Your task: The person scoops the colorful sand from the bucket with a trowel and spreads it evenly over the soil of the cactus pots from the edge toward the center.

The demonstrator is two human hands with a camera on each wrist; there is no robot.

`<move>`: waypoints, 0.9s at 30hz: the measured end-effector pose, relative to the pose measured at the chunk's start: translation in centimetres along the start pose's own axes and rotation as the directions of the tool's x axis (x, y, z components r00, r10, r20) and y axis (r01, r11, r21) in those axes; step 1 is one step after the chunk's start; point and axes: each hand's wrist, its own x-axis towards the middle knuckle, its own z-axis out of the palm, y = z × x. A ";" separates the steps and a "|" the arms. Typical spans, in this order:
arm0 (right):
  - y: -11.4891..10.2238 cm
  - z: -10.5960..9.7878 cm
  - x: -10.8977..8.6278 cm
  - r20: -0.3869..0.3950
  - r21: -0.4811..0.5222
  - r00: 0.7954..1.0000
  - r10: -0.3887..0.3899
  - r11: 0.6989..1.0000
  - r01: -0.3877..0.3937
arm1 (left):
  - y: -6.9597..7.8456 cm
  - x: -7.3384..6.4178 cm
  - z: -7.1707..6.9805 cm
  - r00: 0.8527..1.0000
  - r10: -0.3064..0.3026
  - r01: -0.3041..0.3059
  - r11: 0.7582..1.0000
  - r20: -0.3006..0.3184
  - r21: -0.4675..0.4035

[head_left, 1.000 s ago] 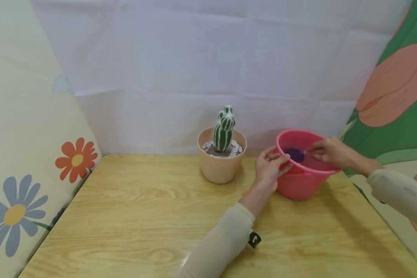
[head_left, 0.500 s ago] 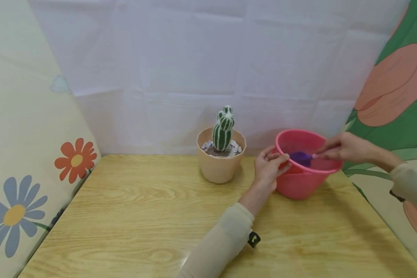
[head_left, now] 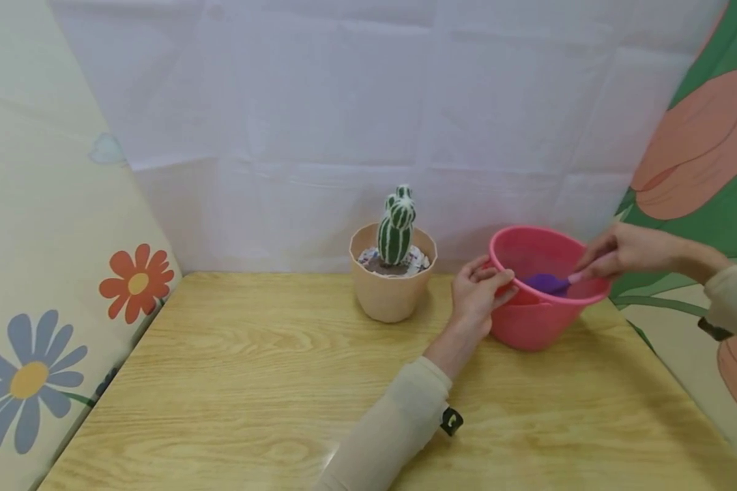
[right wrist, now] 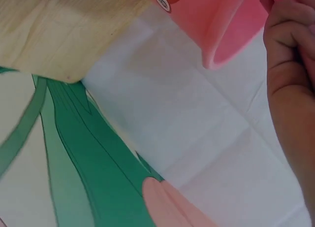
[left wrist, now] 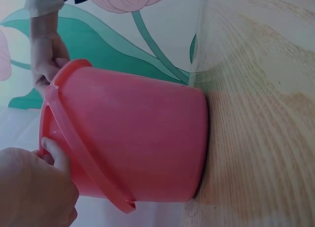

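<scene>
pink plastic bucket at table's 2 o'clock | left hand clenches its rim at 9 | right hand pinches purple scoop inside | risk: scoop catches rim, tips bucket toward potted cactus

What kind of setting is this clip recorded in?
Probably a staged tabletop booth rather than a lived-in room: a wooden table walled by a white sheet and flower-print cloths, holding only a potted cactus and a pink bucket.
</scene>
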 end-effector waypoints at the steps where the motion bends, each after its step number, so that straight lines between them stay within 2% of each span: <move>1: 0.2 0.0 -0.1 0.000 0.022 1.000 0.006 1.000 -0.006 | -0.1 0.0 0.0 1.000 -0.002 0.002 1.000 0.002 -0.002; 7: 1.2 0.5 -0.5 0.020 0.196 0.997 0.073 0.978 -0.075 | -0.2 -0.2 0.1 1.000 -0.012 0.012 1.000 0.008 -0.001; 11: 0.9 1.2 -0.3 0.061 0.344 0.986 0.152 0.925 -0.164 | 0.0 -0.2 0.0 1.000 -0.011 0.011 1.000 0.016 0.003; 17: -1.1 2.9 1.3 0.063 0.521 0.948 0.313 0.799 -0.299 | 0.4 0.3 -0.7 1.000 0.005 -0.005 1.000 0.007 0.006; 20: -2.0 3.8 2.4 0.047 0.562 0.927 0.372 0.757 -0.332 | 0.5 0.5 -1.0 1.000 0.011 -0.011 1.000 0.001 0.016; 24: -2.7 4.6 3.5 -0.018 0.601 0.901 0.433 0.725 -0.336 | 0.7 0.7 -1.3 1.000 0.016 -0.016 1.000 -0.007 0.021; 27: -2.9 5.3 4.0 -0.074 0.610 0.886 0.458 0.723 -0.323 | 1.0 0.7 -1.5 1.000 0.017 -0.017 1.000 -0.010 0.019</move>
